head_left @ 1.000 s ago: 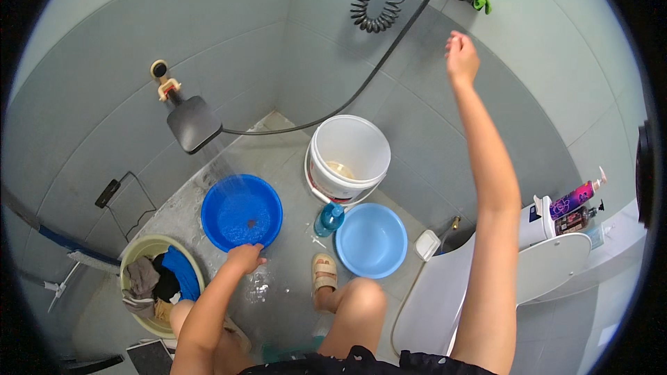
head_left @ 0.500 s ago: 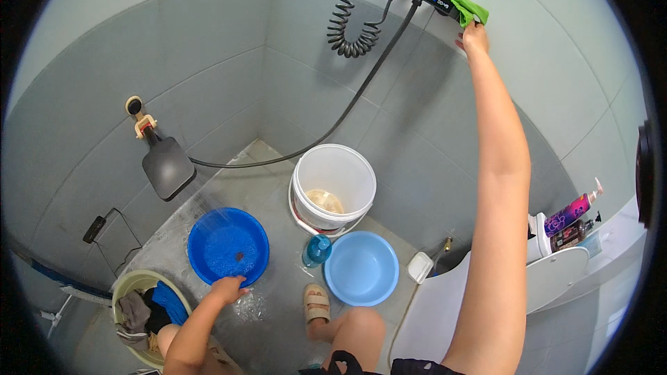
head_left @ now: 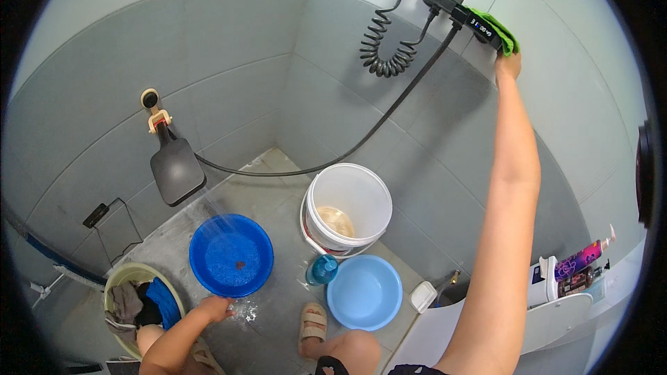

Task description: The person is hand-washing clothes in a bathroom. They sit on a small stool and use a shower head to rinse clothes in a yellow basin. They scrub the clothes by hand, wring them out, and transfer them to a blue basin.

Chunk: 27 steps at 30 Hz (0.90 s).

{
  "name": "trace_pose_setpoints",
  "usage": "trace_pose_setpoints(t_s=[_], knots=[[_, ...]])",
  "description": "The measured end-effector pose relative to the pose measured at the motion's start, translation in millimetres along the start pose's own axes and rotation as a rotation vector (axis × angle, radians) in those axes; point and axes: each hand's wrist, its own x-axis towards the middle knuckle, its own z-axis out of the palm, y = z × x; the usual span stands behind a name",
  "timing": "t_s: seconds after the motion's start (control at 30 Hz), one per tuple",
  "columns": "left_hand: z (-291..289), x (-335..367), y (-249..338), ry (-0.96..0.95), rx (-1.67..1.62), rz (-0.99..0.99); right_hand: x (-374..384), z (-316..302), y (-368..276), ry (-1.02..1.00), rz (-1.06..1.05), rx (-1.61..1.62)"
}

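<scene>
My right arm is stretched far up to the wall. My right hand grips the end of a black shower mixer, beside a green cloth draped over it; some fingers are hidden there. Water sprays from a grey square shower head, held in a wall bracket, into a dark blue basin on the floor. A small brown thing shows in the basin's water. Just below its near rim is my left hand, empty, with fingers loosely apart; I cannot tell whether it touches the rim.
A white bucket with cloudy liquid, a teal bottle and a light blue basin stand right of centre. Clothes fill a beige tub at left. A dark hose hangs across the corner. Pump bottles stand at right.
My left hand has slipped off the dark blue basin's rim, down and slightly left. My right hand stays at the mixer's end. The whole view has shifted.
</scene>
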Motion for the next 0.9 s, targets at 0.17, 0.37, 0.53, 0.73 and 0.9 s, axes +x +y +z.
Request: trace_pose_setpoints(t_s=[0.17,0.37,0.53,0.73,0.9], knots=[[4,-9,2,-0.024,-0.012,-0.025,17,9,9,-0.043,0.126,-0.155],[-1,-16,12,-0.055,0.044,-0.064,26,-25,-41,-0.164,1.076,0.817],[-14,-16,21,-0.01,0.029,-0.056,14,-3,-4,-0.268,0.268,-0.078],[-2,-14,20,0.035,-0.012,0.044,-1,-15,-13,-0.219,0.398,0.285],[-5,-20,21,-0.027,0.036,-0.019,15,6,20,-0.182,0.193,0.0]])
